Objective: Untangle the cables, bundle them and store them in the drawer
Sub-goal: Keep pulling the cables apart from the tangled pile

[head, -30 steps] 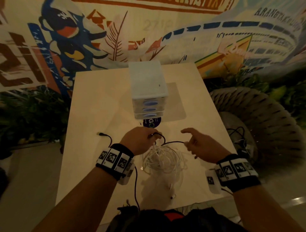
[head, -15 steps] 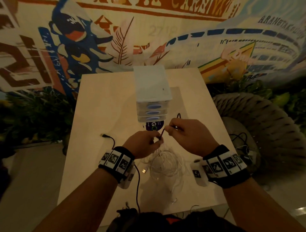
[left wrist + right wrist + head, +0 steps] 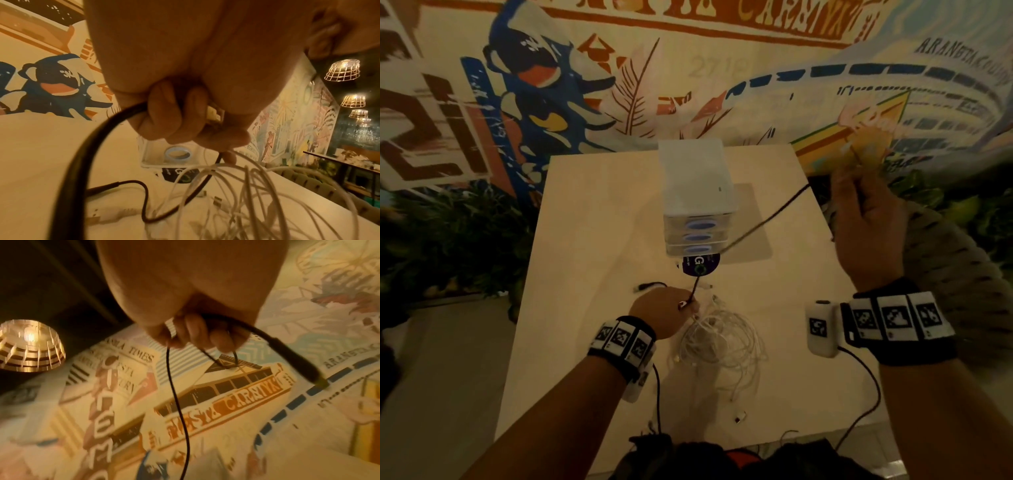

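A thin black cable (image 3: pixel 763 222) runs taut from my left hand (image 3: pixel 671 308) up to my right hand (image 3: pixel 866 219), which is raised high at the far right and grips the cable (image 3: pixel 179 402) near its plug (image 3: pixel 296 363). My left hand (image 3: pixel 185 116) sits low over the table, fingers curled round the black cable (image 3: pixel 78 162) and a white connector (image 3: pixel 213 113). A tangle of white cables (image 3: pixel 722 342) lies on the table just right of that hand (image 3: pixel 257 194). The small white drawer unit (image 3: pixel 695 202) stands mid-table with its three drawers closed.
The pale wooden table (image 3: pixel 592 240) stands against a painted mural wall. A dark round sticker (image 3: pixel 700 265) lies in front of the drawer unit. A woven chair (image 3: pixel 959 260) stands right of the table, plants to the left. Wrist-camera leads trail off the near edge.
My right hand has swung from beside the left hand up and out to the far right, drawing the black cable out taut. The left hand stays by the white tangle.
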A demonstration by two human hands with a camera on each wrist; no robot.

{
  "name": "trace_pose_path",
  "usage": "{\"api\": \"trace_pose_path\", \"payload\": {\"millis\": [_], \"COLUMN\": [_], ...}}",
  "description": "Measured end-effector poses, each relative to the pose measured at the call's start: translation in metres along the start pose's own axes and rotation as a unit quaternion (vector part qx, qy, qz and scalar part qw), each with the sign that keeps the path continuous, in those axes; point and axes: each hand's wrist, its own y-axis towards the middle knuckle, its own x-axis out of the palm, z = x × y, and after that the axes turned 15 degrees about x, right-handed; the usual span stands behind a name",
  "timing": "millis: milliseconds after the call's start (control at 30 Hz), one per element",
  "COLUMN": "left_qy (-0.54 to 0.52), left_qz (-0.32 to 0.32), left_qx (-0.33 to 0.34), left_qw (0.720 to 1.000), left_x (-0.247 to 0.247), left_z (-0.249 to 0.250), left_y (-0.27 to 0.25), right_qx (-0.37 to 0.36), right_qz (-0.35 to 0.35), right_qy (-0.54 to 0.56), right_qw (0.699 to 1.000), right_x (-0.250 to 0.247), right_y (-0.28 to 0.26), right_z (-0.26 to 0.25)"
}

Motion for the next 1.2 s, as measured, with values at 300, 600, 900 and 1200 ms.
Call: {"api": "trace_pose_path", "payload": {"millis": [300, 600, 900, 1200], "left_qy": [0.038, 0.118, 0.034, -0.014], "left_qz": [0.038, 0.013, 0.093, 0.019], "left_qx": [0.071, 0.081, 0.097, 0.018], "left_qw": [0.996, 0.99, 0.99, 1.0], "left_x": [-0.013, -0.015, -0.006, 0.011], "left_z": [0.02, 0.022, 0.026, 0.016], "left_y": [0.001, -0.002, -0.002, -0.006], "right_qx": [0.109, 0.015, 0.023, 0.078], "right_qz": [-0.36, -0.354, -0.269, -0.188], "right_qy": [-0.197, -0.122, -0.076, 0.051], "right_qw": [0.905, 0.927, 0.96, 0.978], "right_x": [0.074, 0.112, 0.103, 0.064], "right_y": [-0.079, -0.097, -0.09, -0.074], "right_z": [0.075, 0.064, 0.058, 0.039]}}
